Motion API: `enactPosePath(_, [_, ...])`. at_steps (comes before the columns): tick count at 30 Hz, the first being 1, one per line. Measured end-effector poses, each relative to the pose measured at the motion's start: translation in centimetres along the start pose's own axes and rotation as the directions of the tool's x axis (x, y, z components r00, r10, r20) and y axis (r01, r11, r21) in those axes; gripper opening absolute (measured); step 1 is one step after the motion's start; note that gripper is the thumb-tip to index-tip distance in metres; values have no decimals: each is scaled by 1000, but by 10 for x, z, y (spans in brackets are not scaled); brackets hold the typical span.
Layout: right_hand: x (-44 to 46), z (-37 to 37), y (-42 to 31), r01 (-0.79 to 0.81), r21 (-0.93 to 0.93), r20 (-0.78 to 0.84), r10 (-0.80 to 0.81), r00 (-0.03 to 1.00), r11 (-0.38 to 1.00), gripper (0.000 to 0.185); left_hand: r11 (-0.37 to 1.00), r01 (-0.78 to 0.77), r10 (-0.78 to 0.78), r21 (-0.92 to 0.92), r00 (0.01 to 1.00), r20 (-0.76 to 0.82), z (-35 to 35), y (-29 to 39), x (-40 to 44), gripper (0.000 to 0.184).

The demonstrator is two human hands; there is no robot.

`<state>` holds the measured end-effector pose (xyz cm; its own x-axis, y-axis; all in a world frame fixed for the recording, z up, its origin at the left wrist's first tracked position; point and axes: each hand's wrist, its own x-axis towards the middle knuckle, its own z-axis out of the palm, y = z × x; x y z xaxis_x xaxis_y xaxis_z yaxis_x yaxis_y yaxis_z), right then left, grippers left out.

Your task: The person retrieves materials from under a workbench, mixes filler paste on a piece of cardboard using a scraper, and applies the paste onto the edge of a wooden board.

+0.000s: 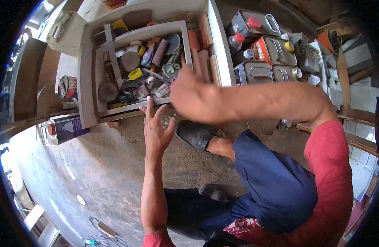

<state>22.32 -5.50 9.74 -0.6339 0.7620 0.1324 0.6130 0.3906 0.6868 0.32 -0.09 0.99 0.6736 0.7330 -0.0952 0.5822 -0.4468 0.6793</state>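
Note:
My left hand (156, 129) is open, its fingers spread, just in front of the near edge of a white wooden drawer-like box (136, 108). My right hand (191, 94) reaches over the box's near right corner and is blurred by motion. One finger points away toward the far side; the others are mostly hidden. Beside it, a long grey blade-like piece (157, 76) lies among the clutter, with a bit of pink near the hand; whether they touch is unclear. Inside the box are a yellow ring-shaped lid (135, 74), a round brownish disc (130, 61) and a pinkish cylinder (159, 52).
A larger white frame (222, 45) surrounds the box, with wooden strips (204, 66) along its right. Metal cans (276, 53) stand at the right. A round tin (67, 87) and a purple-and-white can (66, 129) are at left. A cable (105, 230) lies on the floor.

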Motion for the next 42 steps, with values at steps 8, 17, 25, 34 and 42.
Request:
enactPosePath(8, [19,-123,-7,235,634,22,-321,947,737,39,997,52,-56,-64,997,-55,2,0,1,49])
enactPosePath(17, [-36,-212,61,-365,929,341,-232,911,-66,45,953,-30,4,-302,996,-88,0,-38,3,50])
enactPosePath(25, [-105,-296,36,-418,760,637,443,631,-497,57,921,-37,8,-388,997,-78,-46,-14,10,48])
enactPosePath(34, [-110,-339,-22,-693,721,383,828,409,9,50,783,-562,21,-267,453,-891,-203,117,-29,23])
enactPosePath(42, [-111,-341,-13,-735,663,262,875,408,144,45,606,-767,329,-209,481,-812,-364,229,10,38])
